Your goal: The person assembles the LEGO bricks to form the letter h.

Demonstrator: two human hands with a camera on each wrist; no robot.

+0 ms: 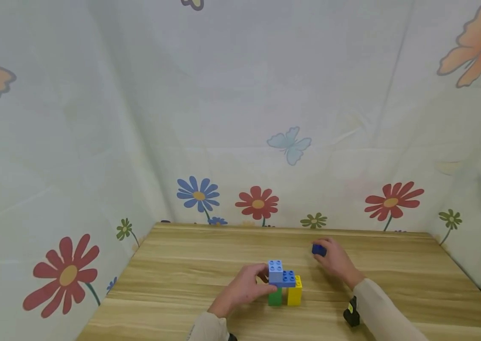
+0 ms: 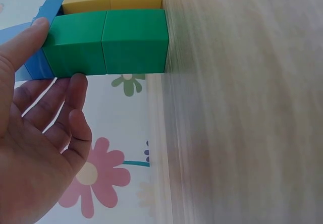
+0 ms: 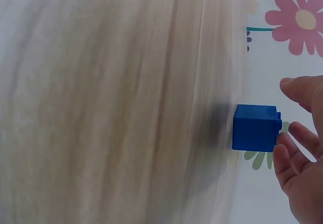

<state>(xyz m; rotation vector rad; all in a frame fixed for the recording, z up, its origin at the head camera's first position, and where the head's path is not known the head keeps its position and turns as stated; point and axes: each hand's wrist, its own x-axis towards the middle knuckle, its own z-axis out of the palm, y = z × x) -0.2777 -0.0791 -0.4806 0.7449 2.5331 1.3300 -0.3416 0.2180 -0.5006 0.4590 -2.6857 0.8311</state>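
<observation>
A small build of toy building blocks stands on the table: a light blue block (image 1: 275,273) sits on a blue block (image 1: 289,278), which spans a green stack (image 2: 106,42) and a yellow stack (image 1: 294,291). My left hand (image 1: 246,285) pinches this build from its left side, thumb against the blue and green blocks and fingers at the opposite face. Farther back, a dark blue block (image 3: 255,128) rests on the tabletop. Around it hovers my right hand (image 1: 336,259), thumb apart from the block in the right wrist view and fingertips beside its studded end.
The wooden table (image 1: 206,251) ends at the back against a hanging white cloth (image 1: 232,94) printed with flowers and butterflies. A small black thing with a yellow mark (image 1: 351,312) is at the right sleeve.
</observation>
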